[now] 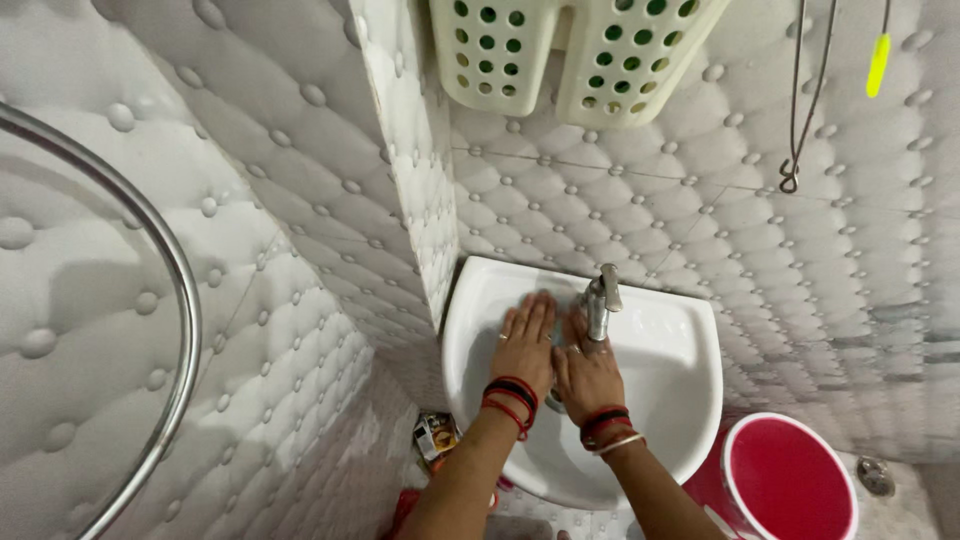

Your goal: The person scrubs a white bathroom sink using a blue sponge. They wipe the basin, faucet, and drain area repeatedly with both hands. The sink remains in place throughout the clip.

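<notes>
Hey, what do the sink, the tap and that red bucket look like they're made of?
Sink: likely glazed ceramic, since it is white, smooth and glossy. Tap: metal, probably chromed or steel, with a silvery shine. Bucket: plastic by its look, a uniform red with a paler, thin rim. Both hands lie flat in the sink under the tap.

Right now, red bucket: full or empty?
Empty: the red bucket stands upright beside the basin, its bare red inside visible, no water.

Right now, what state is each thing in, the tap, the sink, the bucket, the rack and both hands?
Tap: upright, no running water visible.
Sink: white, hands inside it.
Left hand: flat, fingers spread, empty.
Right hand: open, beside the tap base.
Red bucket: upright on the floor, uncovered.
Perforated rack: hanging on the wall; contents cannot be told.
</notes>
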